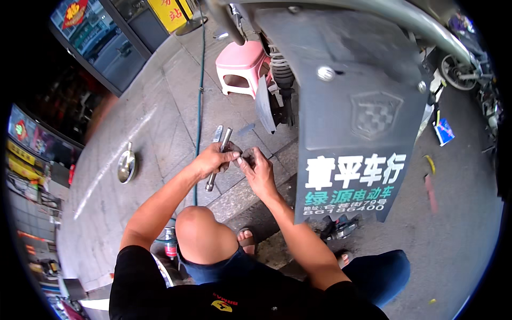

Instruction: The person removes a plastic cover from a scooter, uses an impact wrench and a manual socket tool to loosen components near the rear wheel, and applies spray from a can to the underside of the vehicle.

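Note:
My left hand (214, 159) is closed around a silver double-ended socket wrench (226, 137), whose ends stick out above and below the fist. My right hand (258, 169) meets it, thumb and fingers pinched together close to the left fingertips. Something small and dark seems to be between the right fingers, too hidden to name. Both hands are in the air, left of a large black mudguard flap (357, 133) with printed lettering. Beyond them, a shock absorber (281, 69) with a coil spring shows beside the flap.
A pink plastic stool (242, 56) stands ahead. A green-blue hose (201, 101) runs along the paving. A metal bowl (126, 167) lies to the left, and a red can (170, 245) is by my knee. Right of the flap lies a blue packet (443, 132); parked two-wheelers (464, 72) stand beyond.

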Motion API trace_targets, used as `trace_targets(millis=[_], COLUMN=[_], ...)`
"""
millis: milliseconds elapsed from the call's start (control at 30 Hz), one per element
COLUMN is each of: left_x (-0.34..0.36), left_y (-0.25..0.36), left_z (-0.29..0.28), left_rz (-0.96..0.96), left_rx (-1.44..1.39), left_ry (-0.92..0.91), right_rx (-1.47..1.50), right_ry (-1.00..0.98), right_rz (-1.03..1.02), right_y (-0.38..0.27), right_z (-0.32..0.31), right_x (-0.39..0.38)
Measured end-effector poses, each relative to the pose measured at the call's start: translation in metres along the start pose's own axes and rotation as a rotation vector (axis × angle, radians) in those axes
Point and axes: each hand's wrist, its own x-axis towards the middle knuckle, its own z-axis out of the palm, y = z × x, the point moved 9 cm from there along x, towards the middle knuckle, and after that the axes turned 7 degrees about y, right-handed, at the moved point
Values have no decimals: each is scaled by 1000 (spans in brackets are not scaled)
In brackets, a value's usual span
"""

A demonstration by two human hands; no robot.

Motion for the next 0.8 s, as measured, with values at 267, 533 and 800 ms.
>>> trace_targets(millis=[267, 533, 800], left_x=[-32, -34, 16], left_y=[62, 24, -59], left_z=[9, 66, 51], left_rz=[-35, -195, -39], left_rx=[1148, 1146, 888], left_ry=[-24, -152, -274], right_rx=[796, 1059, 1039], right_ry=[219, 126, 268], right_rz=[525, 560, 800], right_y=[49, 41, 156], right_z=[-9, 1, 8], right_x=[-30, -69, -72])
